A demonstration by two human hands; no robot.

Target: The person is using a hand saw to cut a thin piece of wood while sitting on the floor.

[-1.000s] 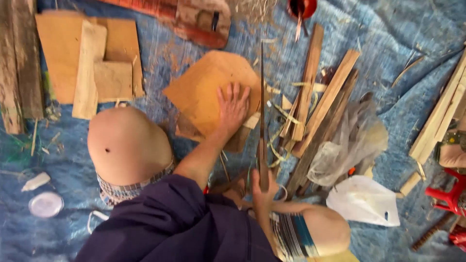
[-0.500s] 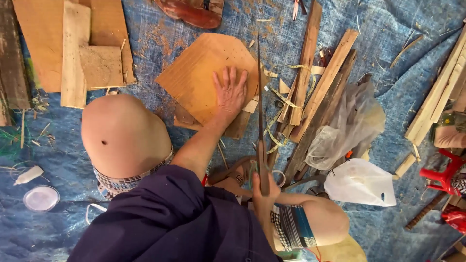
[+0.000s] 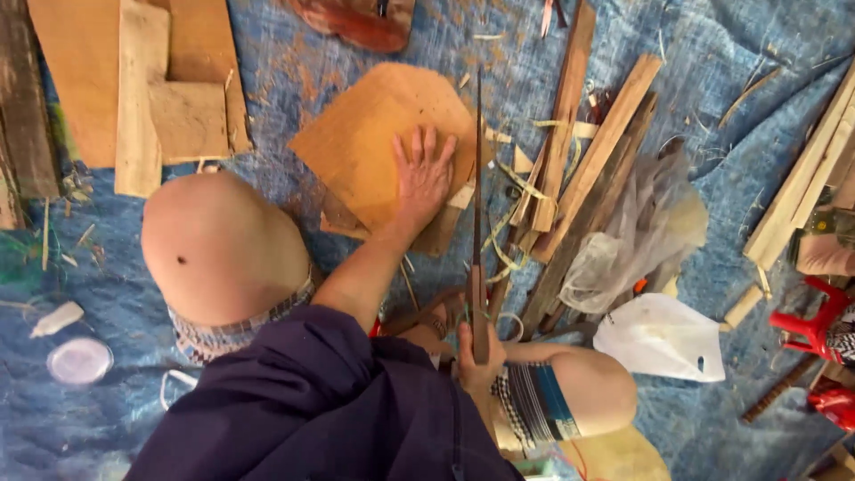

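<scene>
Head view: your right hand (image 3: 476, 361) is closed around the near end of a long thin blade (image 3: 478, 214), held close to your body between your knees, its tip pointing away. Further out, your left hand (image 3: 423, 178) lies open and flat on the orange board (image 3: 374, 138), pressing it to the blue tarp (image 3: 730, 53). Risk: the blade edge runs just right of those spread fingers, so a slip sideways could cut them. Loose wood strips (image 3: 588, 151) beyond could snag the tip.

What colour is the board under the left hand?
Orange-tan, plain wood board, lying on the blue tarp; the left hand presses flat on it. Head view.
</scene>
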